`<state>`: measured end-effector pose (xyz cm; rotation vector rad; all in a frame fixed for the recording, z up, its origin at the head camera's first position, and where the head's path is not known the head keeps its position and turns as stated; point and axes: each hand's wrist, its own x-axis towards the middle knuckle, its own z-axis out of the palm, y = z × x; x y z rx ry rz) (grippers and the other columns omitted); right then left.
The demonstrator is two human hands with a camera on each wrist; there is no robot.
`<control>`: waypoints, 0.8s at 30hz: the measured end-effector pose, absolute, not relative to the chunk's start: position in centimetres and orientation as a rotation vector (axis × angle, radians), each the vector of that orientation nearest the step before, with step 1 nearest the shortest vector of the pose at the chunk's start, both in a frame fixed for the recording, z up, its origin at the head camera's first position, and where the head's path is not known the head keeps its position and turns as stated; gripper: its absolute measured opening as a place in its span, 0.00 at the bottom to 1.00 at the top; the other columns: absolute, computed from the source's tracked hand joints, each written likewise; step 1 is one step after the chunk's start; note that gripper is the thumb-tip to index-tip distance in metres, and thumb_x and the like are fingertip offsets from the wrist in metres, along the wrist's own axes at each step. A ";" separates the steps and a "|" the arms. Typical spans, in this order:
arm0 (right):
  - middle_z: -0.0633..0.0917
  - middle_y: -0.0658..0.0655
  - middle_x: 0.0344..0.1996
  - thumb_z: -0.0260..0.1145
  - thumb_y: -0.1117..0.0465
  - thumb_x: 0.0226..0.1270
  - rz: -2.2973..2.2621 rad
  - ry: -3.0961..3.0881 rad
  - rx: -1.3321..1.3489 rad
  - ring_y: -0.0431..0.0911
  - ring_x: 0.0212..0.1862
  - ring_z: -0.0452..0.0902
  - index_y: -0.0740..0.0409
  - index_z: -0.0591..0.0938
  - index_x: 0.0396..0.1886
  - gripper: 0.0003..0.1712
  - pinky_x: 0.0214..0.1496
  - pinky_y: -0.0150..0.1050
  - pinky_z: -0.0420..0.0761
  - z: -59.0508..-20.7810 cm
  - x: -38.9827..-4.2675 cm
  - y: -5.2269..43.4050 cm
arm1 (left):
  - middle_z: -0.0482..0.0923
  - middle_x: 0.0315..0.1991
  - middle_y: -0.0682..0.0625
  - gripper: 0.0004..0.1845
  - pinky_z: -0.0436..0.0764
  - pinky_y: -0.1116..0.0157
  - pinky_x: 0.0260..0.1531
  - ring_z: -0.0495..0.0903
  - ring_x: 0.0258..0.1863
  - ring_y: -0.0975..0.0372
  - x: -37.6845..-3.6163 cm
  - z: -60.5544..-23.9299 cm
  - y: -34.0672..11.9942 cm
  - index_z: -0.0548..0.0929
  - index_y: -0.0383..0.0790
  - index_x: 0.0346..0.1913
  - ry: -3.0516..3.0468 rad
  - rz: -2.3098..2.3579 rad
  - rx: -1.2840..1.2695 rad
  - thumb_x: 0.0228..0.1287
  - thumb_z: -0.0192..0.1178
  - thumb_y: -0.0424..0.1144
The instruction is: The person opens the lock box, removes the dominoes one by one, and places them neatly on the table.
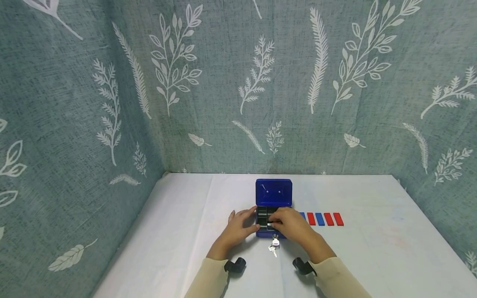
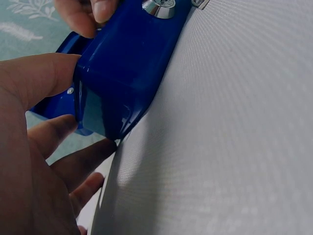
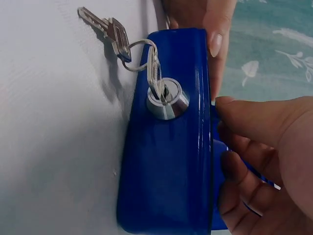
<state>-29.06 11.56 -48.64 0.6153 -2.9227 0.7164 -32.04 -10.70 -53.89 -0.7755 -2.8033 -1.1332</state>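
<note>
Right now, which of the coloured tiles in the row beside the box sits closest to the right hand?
The leftmost tile, a blue tile half hidden behind the right hand, beside the blue box. The red and blue ones after it run farther right, ending with a red tile.

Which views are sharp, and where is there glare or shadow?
Head view: even light, wide-angle bending at the edges. Left wrist: the left hand is close and soft, with glare on the blue box. Right wrist: lock sharp, keys casting shadow.

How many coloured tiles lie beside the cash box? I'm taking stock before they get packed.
4 fully visible, in a row right of the blue box: red, blue, red, red. A blue sliver shows by the right hand; more may be hidden.
</note>
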 end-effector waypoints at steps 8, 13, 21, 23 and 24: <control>0.80 0.42 0.32 0.72 0.57 0.60 0.689 -2.940 0.613 0.40 0.37 0.74 0.47 0.88 0.38 0.06 0.49 0.44 0.79 -49.0 -29.4 11.4 | 0.75 0.62 0.48 0.35 0.39 0.42 0.69 0.65 0.67 0.52 -32.0 -53.8 -10.5 0.67 0.47 0.72 -2.810 -1.122 -0.776 0.63 0.58 0.53; 0.78 0.41 0.30 0.73 0.56 0.60 0.691 -2.969 0.584 0.39 0.35 0.72 0.47 0.89 0.36 0.05 0.46 0.41 0.79 -48.9 -29.6 11.4 | 0.75 0.62 0.48 0.35 0.40 0.41 0.69 0.65 0.67 0.51 -32.1 -53.8 -10.5 0.67 0.47 0.72 -2.801 -1.130 -0.788 0.64 0.58 0.54; 0.77 0.41 0.28 0.73 0.57 0.59 0.701 -2.976 0.592 0.39 0.34 0.71 0.46 0.89 0.33 0.02 0.43 0.40 0.78 -49.0 -30.0 11.2 | 0.75 0.62 0.49 0.35 0.40 0.41 0.68 0.66 0.66 0.52 -32.0 -53.8 -10.7 0.67 0.46 0.72 -2.795 -1.123 -0.797 0.63 0.58 0.54; 0.77 0.41 0.28 0.73 0.57 0.58 0.702 -2.975 0.585 0.39 0.33 0.71 0.47 0.90 0.32 0.02 0.43 0.39 0.77 -49.1 -30.0 11.1 | 0.75 0.62 0.49 0.35 0.39 0.41 0.69 0.65 0.67 0.52 -32.0 -53.8 -10.7 0.67 0.46 0.72 -2.795 -1.127 -0.794 0.63 0.58 0.54; 0.76 0.41 0.28 0.73 0.57 0.58 0.706 -2.974 0.582 0.39 0.33 0.71 0.47 0.90 0.32 0.02 0.42 0.39 0.77 -49.1 -30.1 11.1 | 0.75 0.62 0.49 0.35 0.39 0.42 0.69 0.65 0.67 0.52 -32.0 -53.8 -10.7 0.67 0.46 0.72 -2.797 -1.128 -0.791 0.63 0.58 0.54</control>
